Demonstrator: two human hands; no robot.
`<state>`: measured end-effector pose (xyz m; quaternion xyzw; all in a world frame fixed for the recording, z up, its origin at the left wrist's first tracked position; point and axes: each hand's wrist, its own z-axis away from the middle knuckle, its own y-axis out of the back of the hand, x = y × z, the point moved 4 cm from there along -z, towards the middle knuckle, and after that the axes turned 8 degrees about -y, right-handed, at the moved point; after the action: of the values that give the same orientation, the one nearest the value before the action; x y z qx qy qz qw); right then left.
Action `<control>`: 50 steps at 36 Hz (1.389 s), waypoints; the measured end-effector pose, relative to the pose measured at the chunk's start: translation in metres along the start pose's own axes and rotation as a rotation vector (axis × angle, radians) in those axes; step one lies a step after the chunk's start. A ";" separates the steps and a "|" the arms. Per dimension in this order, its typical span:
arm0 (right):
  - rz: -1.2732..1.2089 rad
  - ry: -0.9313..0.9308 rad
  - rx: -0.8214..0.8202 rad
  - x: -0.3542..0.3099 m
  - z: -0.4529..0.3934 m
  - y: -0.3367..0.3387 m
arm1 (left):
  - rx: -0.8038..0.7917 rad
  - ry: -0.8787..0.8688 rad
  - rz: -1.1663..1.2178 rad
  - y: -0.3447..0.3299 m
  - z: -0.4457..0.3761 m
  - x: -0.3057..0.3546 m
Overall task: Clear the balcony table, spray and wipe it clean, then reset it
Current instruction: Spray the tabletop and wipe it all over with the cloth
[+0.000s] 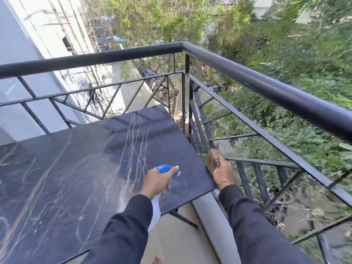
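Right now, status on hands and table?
Left hand gripping spray bottle over table. Right hand holding brown cloth at table's right edge. Tabletop bare, nothing obstructing.

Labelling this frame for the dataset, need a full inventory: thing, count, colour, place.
table: 1, dark marble-look top with pale veins, bare, set in the balcony corner
spray bottle: 1, blue head with white body, in the left hand over the table's near right part
cloth: 1, brown, bunched, at the table's right edge under the right hand
railing: 1, black metal, along the far and right sides of the balcony
balcony floor: beige, below the table's near edge
trees: green, beyond the railing
left hand: 1, dark sleeve, gripping the spray bottle
right hand: 1, dark sleeve, thin bracelet at the wrist, holding the cloth
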<state>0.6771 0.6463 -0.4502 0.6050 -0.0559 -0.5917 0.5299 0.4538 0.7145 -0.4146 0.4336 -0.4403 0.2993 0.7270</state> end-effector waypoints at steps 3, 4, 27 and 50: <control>0.019 -0.009 0.011 0.003 0.004 0.006 | 0.014 0.011 -0.074 -0.002 0.005 0.000; 0.023 -0.005 0.013 0.003 0.006 0.008 | 0.019 0.016 -0.098 0.000 0.007 0.000; 0.423 0.015 -0.049 -0.011 0.040 -0.048 | 0.372 0.184 -0.206 0.104 0.044 -0.056; 0.493 0.714 -0.313 -0.034 0.115 -0.131 | 0.512 0.157 -0.085 0.116 0.046 -0.067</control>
<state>0.5047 0.6602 -0.4900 0.6523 0.0777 -0.2041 0.7258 0.3122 0.7214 -0.4215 0.5969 -0.2742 0.4028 0.6374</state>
